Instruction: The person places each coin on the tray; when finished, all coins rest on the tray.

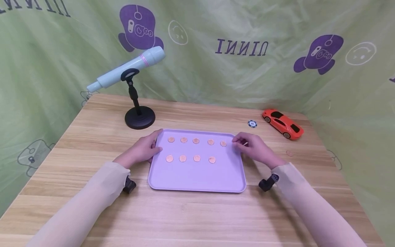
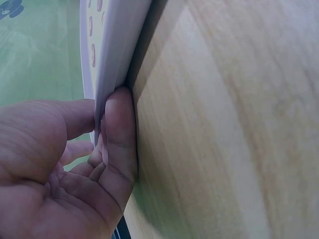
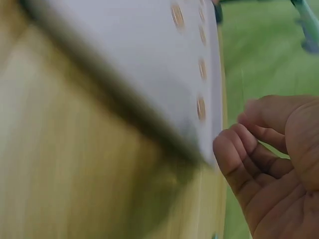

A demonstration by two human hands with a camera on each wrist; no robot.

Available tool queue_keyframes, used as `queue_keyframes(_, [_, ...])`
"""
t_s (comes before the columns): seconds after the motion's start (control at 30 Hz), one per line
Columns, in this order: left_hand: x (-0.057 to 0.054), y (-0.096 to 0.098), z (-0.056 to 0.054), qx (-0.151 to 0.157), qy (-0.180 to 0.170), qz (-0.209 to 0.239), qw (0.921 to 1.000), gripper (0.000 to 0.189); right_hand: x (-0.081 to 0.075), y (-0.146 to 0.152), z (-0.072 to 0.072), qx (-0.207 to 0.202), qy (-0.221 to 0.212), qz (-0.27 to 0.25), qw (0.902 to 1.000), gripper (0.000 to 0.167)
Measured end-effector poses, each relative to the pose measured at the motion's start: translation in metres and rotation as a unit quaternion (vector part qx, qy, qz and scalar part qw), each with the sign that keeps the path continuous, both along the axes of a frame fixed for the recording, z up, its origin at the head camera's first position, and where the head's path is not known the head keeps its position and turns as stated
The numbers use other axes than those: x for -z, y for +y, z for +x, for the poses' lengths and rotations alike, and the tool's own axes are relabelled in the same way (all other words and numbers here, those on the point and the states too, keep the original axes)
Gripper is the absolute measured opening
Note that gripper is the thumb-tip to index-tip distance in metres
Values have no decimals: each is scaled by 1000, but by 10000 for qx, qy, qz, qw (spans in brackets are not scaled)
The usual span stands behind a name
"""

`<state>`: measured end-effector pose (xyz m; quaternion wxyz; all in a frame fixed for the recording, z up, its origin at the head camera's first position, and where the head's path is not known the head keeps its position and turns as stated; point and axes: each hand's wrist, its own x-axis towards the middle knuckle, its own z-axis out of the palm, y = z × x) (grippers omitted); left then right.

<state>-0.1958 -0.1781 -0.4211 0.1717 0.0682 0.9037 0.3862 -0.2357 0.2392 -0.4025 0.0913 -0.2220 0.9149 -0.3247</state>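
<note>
A shallow purple tray [image 1: 197, 178] lies on the wooden table, bearing several copper coins [image 1: 196, 158] in two rows. At its left edge, near the far corner, my left hand [image 1: 143, 148] grips the rim. The left wrist view shows the thumb [image 2: 79, 117] on the rim's upper side and a finger [image 2: 121, 124] beneath it. By the tray's far right corner hovers my right hand [image 1: 251, 145], its fingers loosely bent. In the right wrist view the fingertips [image 3: 227, 149] are close to the corner, with nothing held; whether they touch it I cannot tell.
At the back left a light blue toy telescope [image 1: 132, 67] rests on a black stand [image 1: 140, 117]. A blue and white poker chip [image 1: 252, 123] and a red toy car [image 1: 282, 124] are at the back right. One more coin [image 1: 289, 153] lies right of my right hand. A green curtain hangs behind.
</note>
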Motion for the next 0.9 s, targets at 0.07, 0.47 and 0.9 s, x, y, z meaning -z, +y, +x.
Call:
queue_keyframes(0.07, [0,0,0,5,-18,2,10000,76,-1,18,-2,294,60,142,9994,19])
queue_keyframes(0.47, [0,0,1,-3,-22,-16,10000,76,-1,110,-2,1301,340,741,9881,16])
queue_keyframes(0.9, [2,0,1,7,44,-123,9999,75,-8,150,-1,1330,-281,1511,9791,35])
